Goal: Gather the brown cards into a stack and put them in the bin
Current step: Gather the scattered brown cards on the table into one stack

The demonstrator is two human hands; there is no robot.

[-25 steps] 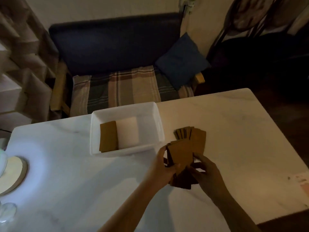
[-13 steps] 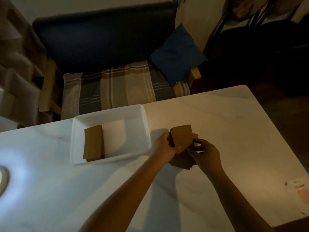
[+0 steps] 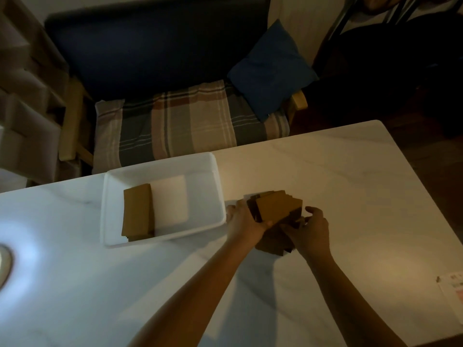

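Observation:
A loose bunch of brown cards (image 3: pixel 276 207) is held between both hands just right of the white bin (image 3: pixel 162 236). My left hand (image 3: pixel 244 221) grips the bunch from the left side. My right hand (image 3: pixel 312 230) closes on it from the right, fingers curled over the cards' edge. More brown cards (image 3: pixel 274 242) lie on the table under the hands, partly hidden. Inside the bin, along its left side, lies a neat stack of brown cards (image 3: pixel 137 212).
The white marble table (image 3: pixel 350 184) ends just behind the bin. A sofa with a plaid cushion (image 3: pixel 180 121) and a blue pillow (image 3: pixel 271 68) stands beyond it. A paper slip (image 3: pixel 453 289) lies at the table's right edge.
The fanned-out cards on the table have been drawn together between my hands into a tighter bunch. The view has shifted, so the bin appears further left.

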